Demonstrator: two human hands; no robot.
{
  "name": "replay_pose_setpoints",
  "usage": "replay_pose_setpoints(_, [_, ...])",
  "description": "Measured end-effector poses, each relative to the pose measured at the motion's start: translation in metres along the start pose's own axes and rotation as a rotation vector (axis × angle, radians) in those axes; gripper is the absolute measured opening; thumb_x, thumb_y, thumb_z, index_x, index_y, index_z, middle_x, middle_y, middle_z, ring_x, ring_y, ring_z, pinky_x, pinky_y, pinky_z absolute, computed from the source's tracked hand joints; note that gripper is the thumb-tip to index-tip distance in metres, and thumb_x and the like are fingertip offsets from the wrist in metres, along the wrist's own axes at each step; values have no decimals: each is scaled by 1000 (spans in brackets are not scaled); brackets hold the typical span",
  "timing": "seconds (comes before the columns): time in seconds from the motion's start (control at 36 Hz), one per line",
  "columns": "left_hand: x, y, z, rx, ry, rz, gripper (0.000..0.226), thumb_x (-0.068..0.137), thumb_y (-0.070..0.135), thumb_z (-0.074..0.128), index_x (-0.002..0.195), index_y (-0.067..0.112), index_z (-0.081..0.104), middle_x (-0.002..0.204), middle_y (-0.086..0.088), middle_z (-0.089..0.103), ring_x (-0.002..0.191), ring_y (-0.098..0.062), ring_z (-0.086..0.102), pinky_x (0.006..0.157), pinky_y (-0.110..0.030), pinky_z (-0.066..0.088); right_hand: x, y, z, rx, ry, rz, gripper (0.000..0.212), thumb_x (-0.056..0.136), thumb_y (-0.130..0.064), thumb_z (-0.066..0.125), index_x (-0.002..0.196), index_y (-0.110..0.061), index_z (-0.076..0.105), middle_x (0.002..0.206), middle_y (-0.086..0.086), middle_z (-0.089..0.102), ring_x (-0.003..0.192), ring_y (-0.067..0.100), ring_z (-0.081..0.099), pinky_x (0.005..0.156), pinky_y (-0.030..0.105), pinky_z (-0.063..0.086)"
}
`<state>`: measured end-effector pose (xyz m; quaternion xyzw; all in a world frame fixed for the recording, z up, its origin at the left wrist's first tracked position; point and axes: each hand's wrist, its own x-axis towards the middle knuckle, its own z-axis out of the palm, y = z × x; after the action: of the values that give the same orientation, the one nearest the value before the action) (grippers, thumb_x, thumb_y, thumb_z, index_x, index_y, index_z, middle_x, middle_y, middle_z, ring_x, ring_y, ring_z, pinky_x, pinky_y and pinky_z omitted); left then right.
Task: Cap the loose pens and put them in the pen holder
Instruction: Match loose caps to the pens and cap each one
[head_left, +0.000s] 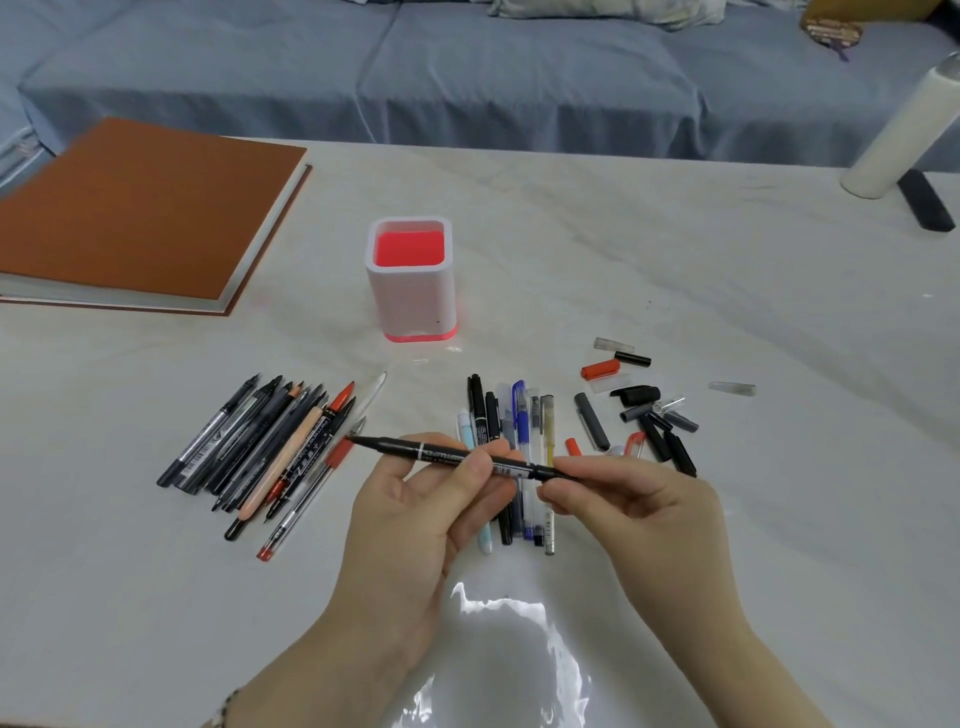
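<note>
One slim black plastic marker pen (441, 453), held level above the white marbled table (675, 260), short of the white square pen holder (411, 280). Barrel pinched by left hand (415, 514); right end, possibly already capped, pinched by right hand (639, 509). Caps to be pressed straight along the barrel until seated.

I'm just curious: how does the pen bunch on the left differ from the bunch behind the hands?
The left bunch shows bare tips and lies slanted; the middle bunch appears capped and lies nearly straight. The left bunch is mostly black, with peach and red; the middle bunch adds blue and yellow. Both rest on the table, outside the pen holder.
</note>
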<state>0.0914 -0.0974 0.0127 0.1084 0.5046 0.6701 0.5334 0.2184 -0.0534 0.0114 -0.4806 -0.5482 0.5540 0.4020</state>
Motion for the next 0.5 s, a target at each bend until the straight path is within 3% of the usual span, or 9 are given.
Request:
replay_pose_setpoints(0.17, [-1,-2,-1,48,-23,28,12,76,-6,55,78,5,53,77,-14,73,72,-18,71,59,-20,57,-2,8,-1,-120,-14,-85,41,67,0,74,66,-41,72,62,-16,71,61,3,67,60,7,48])
replay_pose_setpoints(0.33, [1,-8,-4,66,-30,51,11,80,-5,52,80,6,54,77,-12,74,71,-17,71,60,-19,56,-1,13,1,-118,-54,-81,45,70,3,71,60,-41,72,63,-14,71,61,5,68,61,9,50])
replay_pose_setpoints(0.5, [17,-14,-16,197,-31,-38,6,84,-1,52,83,4,55,75,-11,73,69,-16,71,64,-22,58,10,16,-3,-281,-315,55,25,76,-8,69,69,-32,69,60,-6,70,59,1,64,62,8,47])
